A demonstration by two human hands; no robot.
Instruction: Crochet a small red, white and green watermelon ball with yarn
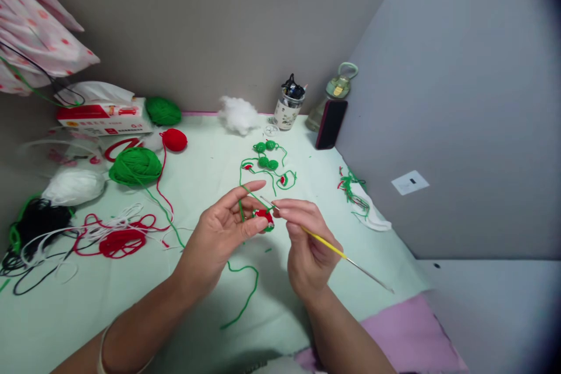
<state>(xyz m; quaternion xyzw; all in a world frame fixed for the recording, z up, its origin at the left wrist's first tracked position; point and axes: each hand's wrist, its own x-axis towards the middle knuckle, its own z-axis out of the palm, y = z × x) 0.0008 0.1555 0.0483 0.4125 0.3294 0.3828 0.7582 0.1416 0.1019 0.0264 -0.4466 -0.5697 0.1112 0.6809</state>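
Observation:
Between the thumb and fingers of my left hand (228, 219) is a small red and green crochet piece (264, 220). Green yarn (240, 210) runs over that hand's raised index finger to the piece. My right hand (309, 239) grips a crochet hook (326, 242) with a yellow handle, its metal tip close to the piece's upper edge. Whether the tip sits in a stitch is too small to tell. A loose green tail (256, 280) lies on the cloth below. Beyond my hands lie several small green crochet balls (263, 162) and a red, white and green crochet piece (284, 180).
At left are green yarn (135, 165), a red yarn ball (175, 140), white yarn (74, 185), black yarn (41, 225) and a tissue pack (109, 117). White stuffing (239, 115), a pen cup (288, 112), a bottle (318, 112) and a phone (332, 124) stand along the back. Yarn scraps (353, 190) lie right.

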